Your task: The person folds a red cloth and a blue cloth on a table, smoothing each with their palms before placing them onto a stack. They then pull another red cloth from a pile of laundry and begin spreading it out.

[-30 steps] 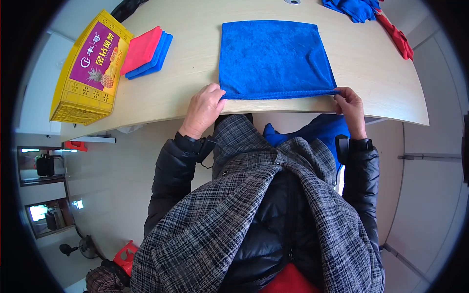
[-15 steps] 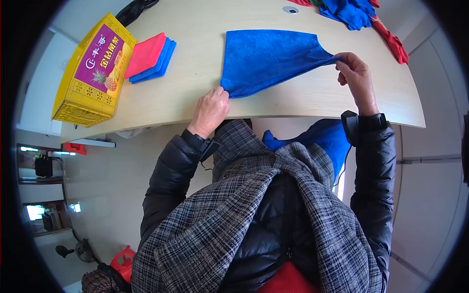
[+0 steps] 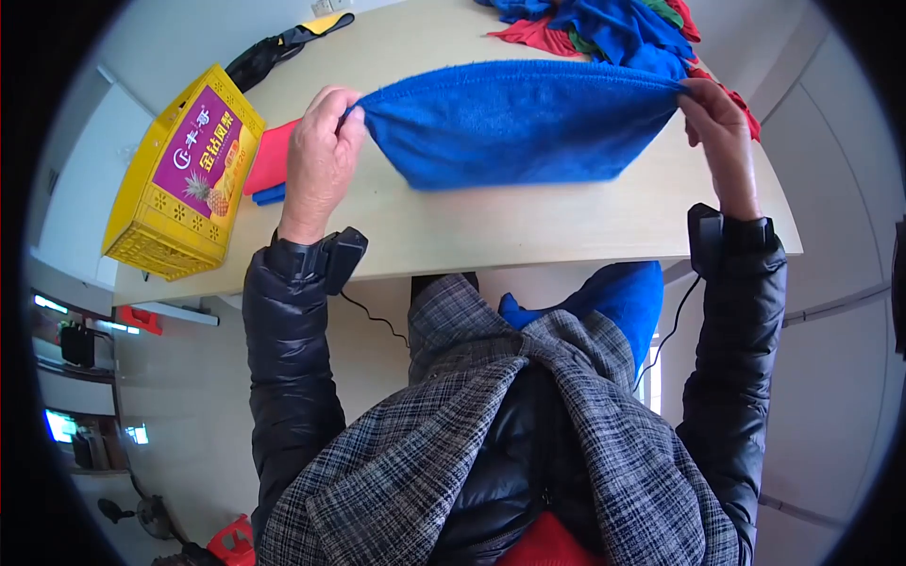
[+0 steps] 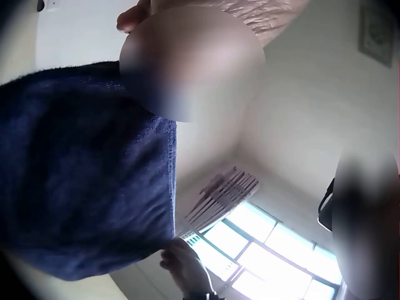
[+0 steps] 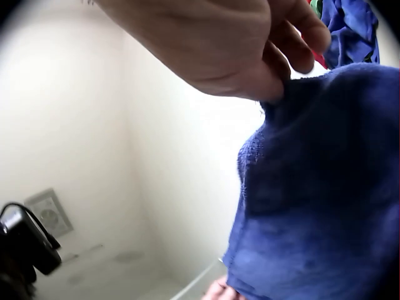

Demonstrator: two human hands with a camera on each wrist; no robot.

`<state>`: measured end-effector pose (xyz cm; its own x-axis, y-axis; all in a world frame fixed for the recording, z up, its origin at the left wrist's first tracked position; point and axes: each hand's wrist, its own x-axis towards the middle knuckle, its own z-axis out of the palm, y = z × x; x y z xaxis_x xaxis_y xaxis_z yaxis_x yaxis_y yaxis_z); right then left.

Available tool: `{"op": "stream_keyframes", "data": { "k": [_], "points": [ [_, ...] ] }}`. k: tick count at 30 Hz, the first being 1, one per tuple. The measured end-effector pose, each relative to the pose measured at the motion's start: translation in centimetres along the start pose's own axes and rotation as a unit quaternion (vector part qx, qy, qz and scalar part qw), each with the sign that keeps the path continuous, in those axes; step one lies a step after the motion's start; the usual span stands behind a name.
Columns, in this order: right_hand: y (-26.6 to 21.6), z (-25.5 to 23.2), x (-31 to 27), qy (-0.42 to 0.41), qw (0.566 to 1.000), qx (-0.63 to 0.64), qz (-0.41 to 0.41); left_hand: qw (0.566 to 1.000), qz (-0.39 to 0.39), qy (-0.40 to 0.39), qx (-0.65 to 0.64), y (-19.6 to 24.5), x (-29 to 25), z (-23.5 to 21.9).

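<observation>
A blue towel (image 3: 519,123) is stretched between both hands over the table (image 3: 453,226), its top edge raised and its lower part hanging down. My left hand (image 3: 319,160) pinches the towel's left corner between thumb and fingers. At the opposite corner, my right hand (image 3: 722,141) grips the cloth with its fingertips. In the right wrist view the right hand (image 5: 250,50) holds the dark-lit towel (image 5: 319,187) by its edge. A blurred patch covers much of the left hand in the left wrist view, where the towel (image 4: 87,175) hangs beside it.
A yellow crate (image 3: 179,174) with a pineapple label stands at the table's left. Beside it, partly behind the left hand, lies a stack of folded cloths with a red one (image 3: 272,158) on top. Crumpled blue, red and green cloths (image 3: 623,38) are heaped at the back right.
The towel was flat on the table with both hands at its near edge. The right hand lifted its corner first, then the left; both hands have moved up and away with it.
</observation>
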<state>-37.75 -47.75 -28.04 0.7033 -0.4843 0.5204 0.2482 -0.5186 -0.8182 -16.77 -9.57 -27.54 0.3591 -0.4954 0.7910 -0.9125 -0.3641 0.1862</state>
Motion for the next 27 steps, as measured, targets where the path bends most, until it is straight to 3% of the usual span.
{"op": "stream_keyframes", "data": {
  "k": [3,7,13,17,20,22,23,27],
  "points": [
    [-1.5,1.4,-0.2,-0.094,0.995,-0.032,0.014,0.999,-0.011,-0.007,-0.032,-0.1,1.2,-0.6],
    [-0.8,-1.1,0.9,-0.082,0.996,0.003,0.029,0.999,-0.046,-0.015,-0.02,-1.4,1.6,-1.8],
    [-1.9,-0.6,0.9,-0.076,0.996,-0.021,0.03,0.995,-0.083,-0.043,-0.022,-1.4,1.3,-3.5],
    [-2.0,-0.7,1.9,-0.089,0.995,-0.014,0.03,0.998,-0.058,-0.027,0.015,-2.0,2.6,-3.5],
    [-0.5,-0.7,5.1,-0.112,0.993,-0.028,0.041,0.998,0.046,-0.028,0.032,-4.8,5.4,-1.6],
    [1.0,-0.7,8.2,-0.117,0.982,-0.15,0.011,0.995,0.06,-0.032,0.067,-6.4,8.3,0.4],
    [0.9,-0.7,9.2,-0.116,0.981,-0.152,0.01,0.996,0.061,-0.03,0.065,-6.8,9.8,1.2],
    [-0.2,-1.2,12.0,-0.028,0.988,-0.14,-0.054,0.987,0.094,0.049,0.122,-7.0,12.8,2.0]
  ]
}}
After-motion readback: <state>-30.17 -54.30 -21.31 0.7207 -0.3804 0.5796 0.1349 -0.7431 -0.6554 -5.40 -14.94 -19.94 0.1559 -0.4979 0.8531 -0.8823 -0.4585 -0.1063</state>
